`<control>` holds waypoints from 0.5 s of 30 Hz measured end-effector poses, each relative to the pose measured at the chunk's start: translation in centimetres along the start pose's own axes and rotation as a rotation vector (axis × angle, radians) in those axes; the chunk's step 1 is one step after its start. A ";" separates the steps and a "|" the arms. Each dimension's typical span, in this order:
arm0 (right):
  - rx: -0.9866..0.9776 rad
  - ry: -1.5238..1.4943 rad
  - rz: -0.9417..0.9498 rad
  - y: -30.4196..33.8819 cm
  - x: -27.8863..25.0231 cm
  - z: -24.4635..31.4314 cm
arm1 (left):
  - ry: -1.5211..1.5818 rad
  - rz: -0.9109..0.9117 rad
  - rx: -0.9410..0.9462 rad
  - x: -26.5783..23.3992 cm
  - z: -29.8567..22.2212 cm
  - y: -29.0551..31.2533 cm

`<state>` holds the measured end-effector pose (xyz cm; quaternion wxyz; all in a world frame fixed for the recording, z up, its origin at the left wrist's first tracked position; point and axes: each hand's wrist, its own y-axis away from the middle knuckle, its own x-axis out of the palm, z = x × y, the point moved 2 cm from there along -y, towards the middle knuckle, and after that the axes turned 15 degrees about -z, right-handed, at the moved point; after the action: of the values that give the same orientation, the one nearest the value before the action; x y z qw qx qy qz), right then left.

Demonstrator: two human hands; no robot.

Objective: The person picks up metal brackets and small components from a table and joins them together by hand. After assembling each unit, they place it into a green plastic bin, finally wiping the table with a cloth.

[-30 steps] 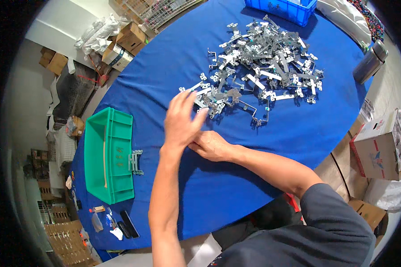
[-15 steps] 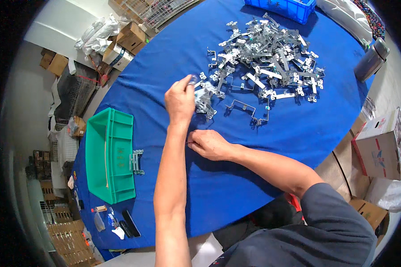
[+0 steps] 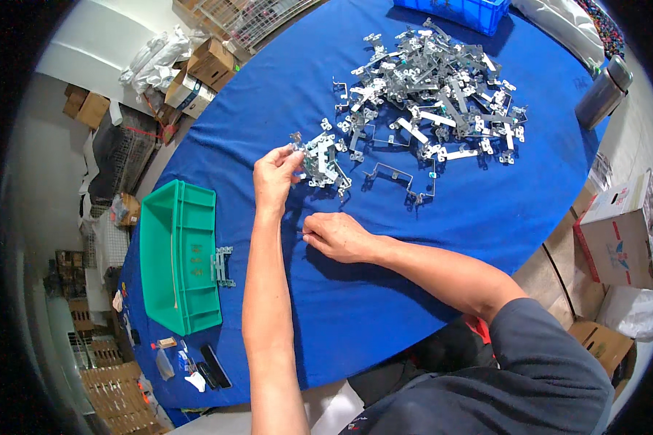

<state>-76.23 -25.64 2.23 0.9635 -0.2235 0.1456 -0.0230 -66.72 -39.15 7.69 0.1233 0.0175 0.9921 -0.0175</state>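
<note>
My left hand is closed at the left edge of a small cluster of metal brackets, with a small bracket end sticking up at its fingertips. How much of the cluster is in its grip cannot be made out. Below it, my right hand rests on the blue cloth with curled fingers; whatever they pinch, if anything, is hidden. Beyond both hands lies a big heap of bent silvery metal brackets. Two brackets lie loose at its near side.
At left stands a green plastic bin, a short stack of brackets against its right side. A dark phone and small items lie near the front left edge. A blue crate and a grey flask stand at the back and right.
My left hand has shifted left and slightly toward me, and more of the small bracket cluster shows beside it. The right hand has hardly moved.
</note>
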 end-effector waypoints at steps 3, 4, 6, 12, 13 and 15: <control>-0.003 0.000 -0.004 0.1 0.0 -0.2 | -0.282 -0.078 0.127 1.1 -0.6 0.0; 0.002 0.000 -0.001 0.1 0.0 -0.4 | -0.281 -0.076 0.127 1.5 -1.1 0.1; -0.011 -0.001 -0.010 0.1 0.1 -0.5 | -0.447 -0.060 0.378 2.0 -2.9 0.6; -0.003 0.001 -0.003 0.4 0.2 -0.2 | -0.865 -0.026 0.459 2.1 -4.7 0.9; 0.017 0.002 0.004 0.5 0.1 -0.3 | -0.857 -0.058 0.513 1.9 -5.0 1.1; 0.012 0.005 0.000 0.2 -0.1 -0.5 | -0.698 -0.146 0.626 1.3 -6.2 2.0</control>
<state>-76.45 -25.65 1.76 0.9644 -0.2178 0.1479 -0.0245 -69.44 -36.86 13.28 0.4367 -0.0227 0.8370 -0.3291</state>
